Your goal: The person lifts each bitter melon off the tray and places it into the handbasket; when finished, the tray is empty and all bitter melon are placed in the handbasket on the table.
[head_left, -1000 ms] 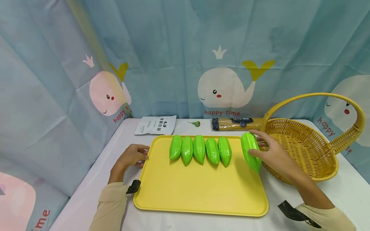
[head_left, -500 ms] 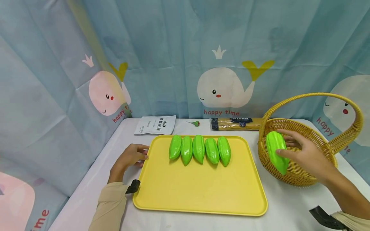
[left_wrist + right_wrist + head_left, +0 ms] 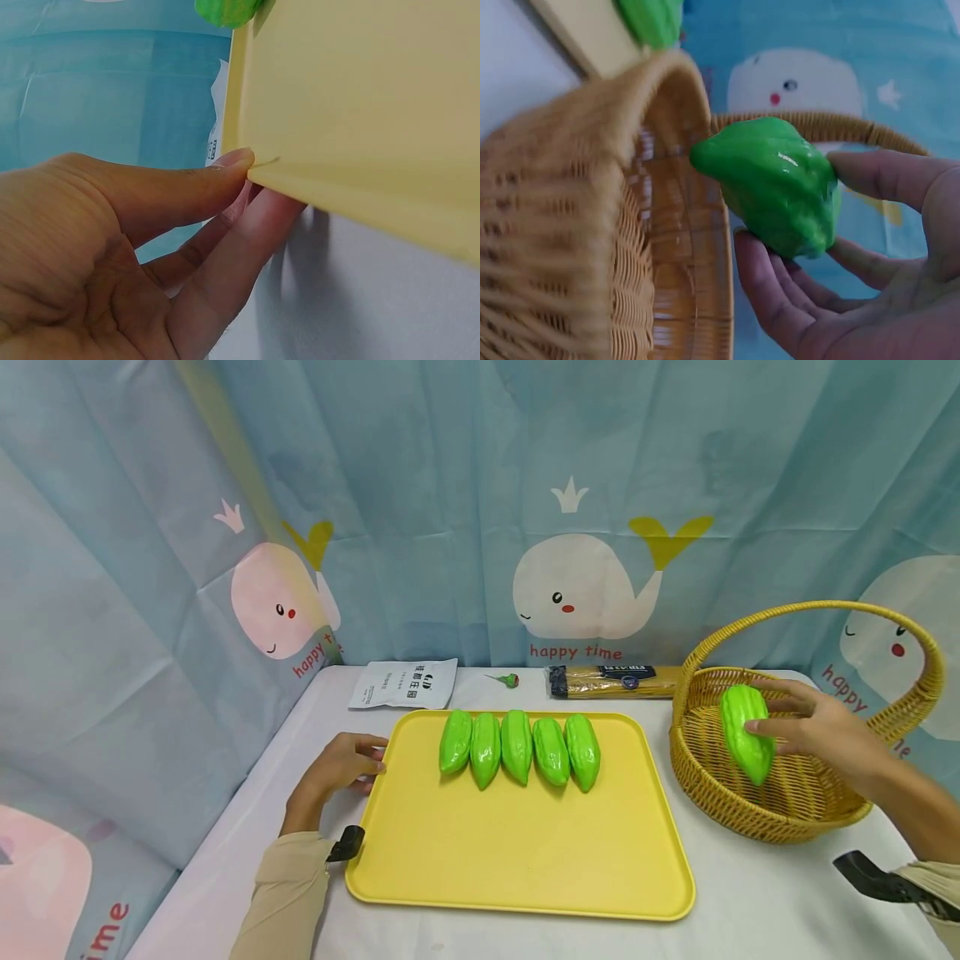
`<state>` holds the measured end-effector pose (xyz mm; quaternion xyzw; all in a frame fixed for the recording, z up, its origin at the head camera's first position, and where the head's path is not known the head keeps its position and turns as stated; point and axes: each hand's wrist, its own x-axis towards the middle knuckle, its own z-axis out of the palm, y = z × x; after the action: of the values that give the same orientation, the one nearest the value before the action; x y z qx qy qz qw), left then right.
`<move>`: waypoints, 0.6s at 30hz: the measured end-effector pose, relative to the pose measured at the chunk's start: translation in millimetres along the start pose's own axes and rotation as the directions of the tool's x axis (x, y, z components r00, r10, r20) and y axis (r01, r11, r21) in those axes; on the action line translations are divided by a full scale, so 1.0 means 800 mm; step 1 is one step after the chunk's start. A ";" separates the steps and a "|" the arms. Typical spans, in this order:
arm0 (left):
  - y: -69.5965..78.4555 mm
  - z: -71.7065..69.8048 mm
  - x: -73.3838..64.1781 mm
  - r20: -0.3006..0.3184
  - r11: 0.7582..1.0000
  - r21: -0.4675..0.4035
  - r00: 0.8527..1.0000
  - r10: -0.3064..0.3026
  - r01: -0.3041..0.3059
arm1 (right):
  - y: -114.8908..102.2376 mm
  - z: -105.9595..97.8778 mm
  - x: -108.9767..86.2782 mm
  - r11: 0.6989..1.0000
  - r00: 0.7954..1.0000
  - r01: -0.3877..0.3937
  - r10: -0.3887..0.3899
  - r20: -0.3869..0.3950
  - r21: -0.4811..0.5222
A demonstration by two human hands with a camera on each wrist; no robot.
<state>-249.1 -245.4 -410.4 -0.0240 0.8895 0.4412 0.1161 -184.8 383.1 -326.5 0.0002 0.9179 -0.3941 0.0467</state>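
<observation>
My right hand (image 3: 836,733) grips a glossy, ridged green bitter melon (image 3: 741,731) over the wicker basket (image 3: 731,810). In the right wrist view, thumb and fingers hold the bitter melon (image 3: 776,184) around its thick end, its pointed tip towards the basket wall (image 3: 577,240). The left hand (image 3: 347,764) pinches the left rim of a yellow tray (image 3: 517,860). Close up, its thumb lies on the tray's edge (image 3: 360,199) with fingers below. Several more bitter melons (image 3: 516,747) lie side by side in a row along the back of the tray.
Behind the tray are a white printed pouch (image 3: 408,685), a small green object with a thin pointed end (image 3: 510,680) and a bag of dry noodles (image 3: 622,682). The basket's tall handle (image 3: 817,607) arches over it. A whale-print curtain (image 3: 420,527) closes off the back and left.
The right hand has carried the bitter melon from the tray's right edge rightwards, to over the basket. My left hand and the row of bitter melons have stayed in place.
</observation>
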 end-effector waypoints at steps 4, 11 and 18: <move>0.001 0.000 0.000 -0.001 1.000 0.000 1.000 -0.004 0.004 | 0.006 -0.013 0.016 0.998 0.999 -0.007 0.005 0.032 0.070; 0.002 0.001 0.000 -0.003 1.000 -0.004 1.000 -0.002 0.002 | 0.015 -0.030 0.045 0.984 0.991 -0.078 0.058 0.122 0.160; 0.000 0.001 0.001 -0.003 1.000 -0.013 1.000 -0.008 0.008 | 0.029 -0.034 0.067 0.975 0.983 -0.093 0.056 0.178 0.204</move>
<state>-249.9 -244.8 -410.9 -0.0290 0.8868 0.4464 0.1161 -239.4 416.7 -329.7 0.0060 0.8628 -0.4858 0.1396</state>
